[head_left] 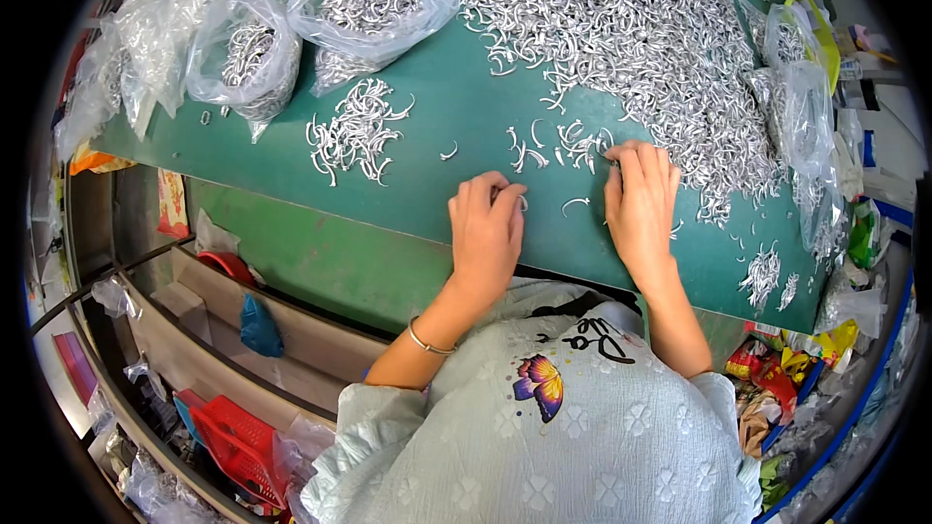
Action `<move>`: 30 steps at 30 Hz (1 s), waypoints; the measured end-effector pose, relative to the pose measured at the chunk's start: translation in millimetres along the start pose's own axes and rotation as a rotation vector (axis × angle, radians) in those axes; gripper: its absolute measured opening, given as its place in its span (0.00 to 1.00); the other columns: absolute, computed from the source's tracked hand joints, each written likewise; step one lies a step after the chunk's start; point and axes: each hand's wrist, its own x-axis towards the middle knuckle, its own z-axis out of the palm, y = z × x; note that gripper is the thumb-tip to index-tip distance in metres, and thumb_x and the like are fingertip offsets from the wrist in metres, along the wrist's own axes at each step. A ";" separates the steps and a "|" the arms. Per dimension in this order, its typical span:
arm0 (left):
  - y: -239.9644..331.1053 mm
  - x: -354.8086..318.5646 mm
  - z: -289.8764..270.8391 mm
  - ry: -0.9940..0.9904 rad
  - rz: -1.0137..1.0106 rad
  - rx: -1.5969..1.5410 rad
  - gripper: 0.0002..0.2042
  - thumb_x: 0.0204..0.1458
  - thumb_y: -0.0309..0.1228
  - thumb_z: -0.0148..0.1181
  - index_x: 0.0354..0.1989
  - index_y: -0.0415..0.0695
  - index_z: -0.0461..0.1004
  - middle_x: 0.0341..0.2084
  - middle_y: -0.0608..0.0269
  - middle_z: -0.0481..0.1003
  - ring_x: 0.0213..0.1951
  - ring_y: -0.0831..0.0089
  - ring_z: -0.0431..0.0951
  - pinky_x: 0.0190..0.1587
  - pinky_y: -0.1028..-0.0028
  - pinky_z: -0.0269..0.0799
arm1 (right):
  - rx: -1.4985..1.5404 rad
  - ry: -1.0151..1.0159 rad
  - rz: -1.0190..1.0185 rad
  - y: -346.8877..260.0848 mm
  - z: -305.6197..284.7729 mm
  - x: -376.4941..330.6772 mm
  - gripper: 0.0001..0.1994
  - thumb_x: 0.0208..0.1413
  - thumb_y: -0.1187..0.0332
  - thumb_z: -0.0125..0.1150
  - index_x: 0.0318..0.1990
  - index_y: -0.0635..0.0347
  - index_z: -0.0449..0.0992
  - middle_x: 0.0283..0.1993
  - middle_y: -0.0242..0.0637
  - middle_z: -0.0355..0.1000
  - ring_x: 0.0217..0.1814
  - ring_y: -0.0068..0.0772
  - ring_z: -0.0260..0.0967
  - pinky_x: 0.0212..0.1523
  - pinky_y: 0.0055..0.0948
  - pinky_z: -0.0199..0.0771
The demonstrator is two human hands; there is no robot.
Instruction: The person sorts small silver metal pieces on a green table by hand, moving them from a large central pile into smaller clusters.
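Observation:
My left hand (484,236) is at the front edge of the green table, its fingers curled together on a small curved silver piece (523,202) whose end shows by the fingertips. My right hand (641,206) is bent down at the right end of a small loose group of curved silver pieces (580,144). Its fingertips are drawn together among them, and what they pinch is hidden. Between the hands lies one single curved piece (576,204). To the left of my left hand is a small heap of the same pieces (357,132), with one stray piece (449,151) beside it.
A large pile of curved silver pieces (660,49) covers the far right of the green table (427,199). Open plastic bags of pieces (248,63) stand at the far left, more bags (806,126) at the right edge. Smaller heaps (761,277) lie near the right corner. Below left is a red basket (238,446).

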 end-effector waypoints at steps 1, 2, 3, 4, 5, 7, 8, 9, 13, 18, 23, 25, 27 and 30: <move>-0.4 0.7 -2.0 0.033 -0.008 0.024 0.13 0.46 0.19 0.63 0.41 0.43 0.75 0.44 0.57 0.68 0.44 0.60 0.68 0.45 0.64 0.61 | 0.015 -0.001 -0.016 -3.4 4.8 1.5 0.09 0.48 0.73 0.65 0.37 0.59 0.73 0.37 0.36 0.68 0.42 0.40 0.63 0.45 0.39 0.58; -0.2 1.4 -3.0 0.065 -0.017 0.048 0.13 0.46 0.18 0.62 0.41 0.43 0.75 0.44 0.57 0.68 0.44 0.59 0.68 0.45 0.63 0.61 | 0.030 -0.002 -0.032 -6.9 12.4 3.3 0.09 0.48 0.73 0.65 0.36 0.59 0.73 0.36 0.36 0.68 0.42 0.40 0.63 0.45 0.39 0.58; 0.0 2.0 -2.3 0.057 -0.003 0.057 0.13 0.45 0.20 0.65 0.41 0.43 0.75 0.45 0.56 0.68 0.44 0.59 0.68 0.46 0.63 0.61 | 0.046 -0.005 -0.052 -9.2 17.1 4.6 0.09 0.47 0.73 0.66 0.36 0.59 0.73 0.36 0.36 0.68 0.41 0.40 0.63 0.46 0.40 0.58; 1.7 2.3 -2.7 0.045 0.005 0.064 0.14 0.45 0.21 0.66 0.41 0.43 0.75 0.45 0.56 0.68 0.44 0.59 0.68 0.46 0.62 0.61 | 0.043 -0.011 -0.061 -9.1 16.8 4.3 0.09 0.47 0.73 0.66 0.36 0.59 0.73 0.36 0.36 0.68 0.41 0.40 0.63 0.46 0.40 0.58; 4.2 2.9 -4.0 0.032 0.013 0.071 0.14 0.45 0.22 0.66 0.41 0.43 0.75 0.45 0.56 0.68 0.45 0.58 0.68 0.46 0.62 0.61 | 0.041 -0.018 -0.070 -8.1 15.3 3.3 0.09 0.47 0.72 0.66 0.35 0.59 0.73 0.35 0.36 0.68 0.41 0.40 0.63 0.46 0.40 0.58; 4.3 3.6 -4.9 0.022 0.005 0.074 0.15 0.44 0.24 0.68 0.41 0.42 0.75 0.44 0.56 0.69 0.45 0.59 0.68 0.46 0.63 0.61 | 0.030 -0.012 -0.083 -6.3 9.4 0.7 0.08 0.48 0.72 0.66 0.34 0.58 0.73 0.36 0.35 0.69 0.41 0.40 0.64 0.45 0.40 0.58; 1.6 3.1 -5.9 0.013 0.012 0.046 0.14 0.44 0.23 0.68 0.41 0.42 0.74 0.43 0.56 0.69 0.44 0.59 0.68 0.46 0.63 0.62 | 0.073 -0.018 -0.090 -7.8 6.9 -1.1 0.08 0.48 0.72 0.66 0.34 0.58 0.73 0.37 0.35 0.69 0.41 0.40 0.64 0.45 0.40 0.58; -1.8 2.6 -6.3 0.006 0.019 0.016 0.14 0.45 0.22 0.67 0.41 0.42 0.74 0.42 0.56 0.69 0.43 0.59 0.69 0.45 0.64 0.63 | 0.114 -0.023 -0.097 -8.8 3.9 -3.0 0.08 0.48 0.72 0.66 0.34 0.58 0.73 0.37 0.35 0.69 0.41 0.39 0.64 0.45 0.40 0.58; -5.7 -3.5 -5.6 -0.069 0.078 -0.080 0.13 0.47 0.21 0.64 0.43 0.41 0.74 0.42 0.58 0.70 0.43 0.59 0.71 0.44 0.66 0.65 | 0.260 -0.074 -0.184 -36.9 3.2 -14.9 0.10 0.47 0.72 0.67 0.37 0.59 0.75 0.38 0.35 0.70 0.42 0.38 0.65 0.45 0.38 0.59; 1.3 -3.7 -14.4 -0.060 0.056 -0.110 0.18 0.47 0.22 0.63 0.49 0.42 0.73 0.46 0.57 0.70 0.46 0.58 0.70 0.46 0.63 0.64 | 0.444 -0.177 -0.166 -34.8 10.9 -17.2 0.12 0.47 0.72 0.67 0.40 0.61 0.76 0.38 0.36 0.70 0.44 0.40 0.65 0.45 0.36 0.60; 7.9 -0.2 -12.6 -0.152 0.105 -0.044 0.16 0.44 0.24 0.67 0.45 0.45 0.76 0.46 0.59 0.69 0.46 0.59 0.68 0.50 0.63 0.63 | 0.308 -0.077 -0.089 -14.4 14.8 9.2 0.11 0.48 0.72 0.66 0.40 0.61 0.76 0.41 0.37 0.69 0.47 0.42 0.64 0.44 0.37 0.61; 2.9 1.6 -5.0 -0.102 0.077 -0.071 0.13 0.44 0.22 0.67 0.39 0.43 0.77 0.43 0.59 0.70 0.42 0.60 0.69 0.47 0.63 0.65 | 0.221 -0.073 -0.113 -16.2 28.0 13.0 0.10 0.47 0.72 0.66 0.38 0.61 0.76 0.43 0.38 0.68 0.47 0.41 0.63 0.44 0.37 0.60; -1.6 1.4 -5.6 -0.056 0.082 -0.090 0.12 0.43 0.20 0.66 0.38 0.41 0.77 0.41 0.59 0.71 0.41 0.60 0.70 0.45 0.64 0.67 | 0.167 -0.081 -0.129 -11.8 28.5 8.9 0.10 0.47 0.72 0.66 0.38 0.61 0.76 0.42 0.37 0.68 0.47 0.40 0.63 0.44 0.37 0.60; -6.3 -0.2 -8.0 -0.017 0.080 -0.117 0.11 0.43 0.17 0.65 0.37 0.39 0.77 0.40 0.58 0.71 0.40 0.61 0.70 0.43 0.65 0.68 | 0.176 -0.038 -0.136 -17.0 18.3 3.1 0.09 0.47 0.72 0.66 0.36 0.62 0.76 0.41 0.36 0.68 0.46 0.39 0.63 0.45 0.37 0.60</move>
